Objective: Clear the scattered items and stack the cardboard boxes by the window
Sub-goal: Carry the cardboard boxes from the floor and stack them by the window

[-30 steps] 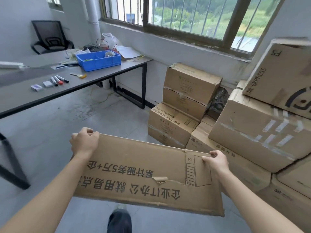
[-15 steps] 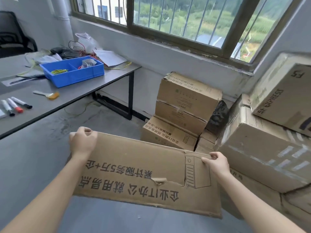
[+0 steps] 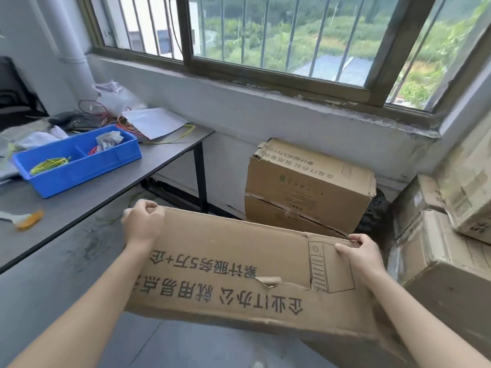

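We see a brown cardboard box [image 3: 225, 248] printed with black characters, a blue bin [image 3: 79, 175] on the grey table [image 3: 111, 197], and yellow-green wires [image 3: 49, 164] in it.

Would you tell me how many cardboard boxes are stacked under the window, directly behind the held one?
2: the upper box sits on the lower box; the held box may hide more below.

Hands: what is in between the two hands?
The printed cardboard box spans the whole stretch; the left hand and the right hand each grip its upper edge. The head view shows it.
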Available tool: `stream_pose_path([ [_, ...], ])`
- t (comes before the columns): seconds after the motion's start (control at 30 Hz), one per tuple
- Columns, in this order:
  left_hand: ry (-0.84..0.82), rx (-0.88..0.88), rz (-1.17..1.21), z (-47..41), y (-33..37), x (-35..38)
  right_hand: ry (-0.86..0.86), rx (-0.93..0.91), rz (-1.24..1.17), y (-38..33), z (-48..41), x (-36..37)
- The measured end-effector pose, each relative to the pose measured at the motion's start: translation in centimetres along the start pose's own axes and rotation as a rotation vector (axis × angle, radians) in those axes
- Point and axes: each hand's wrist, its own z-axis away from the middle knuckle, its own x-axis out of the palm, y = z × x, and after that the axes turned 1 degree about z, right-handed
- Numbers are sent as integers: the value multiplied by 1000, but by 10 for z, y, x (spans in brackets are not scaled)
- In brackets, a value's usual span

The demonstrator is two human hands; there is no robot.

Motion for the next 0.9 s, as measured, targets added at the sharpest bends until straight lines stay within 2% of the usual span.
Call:
stream_pose_path([
  [0.13,-42,13,17,-42,36,56,5,12,-2,-5,-62,-5],
  [0.27,-81,32,16,-66,71,119,110,92,-16,4,-107,-16],
  [0.37,-204,71,38,-82,91,172,192,179,-99,19,-134,-20],
  [0.47,-362,127,15,-100,108,226,146,248,-51,30,-154,-21],
  [0.6,-499,109,-274,-131,113,277,12,412,213,43,-166,-13],
  [0.73,-463,103,-501,-138,101,290,98,544,227,43,-170,18],
  [0.83,-411,-75,-478,-141,86,286,151,618,224,31,-182,26],
  [0.9,-452,-196,-383,-148,76,285,158,630,238,27,-189,27],
])
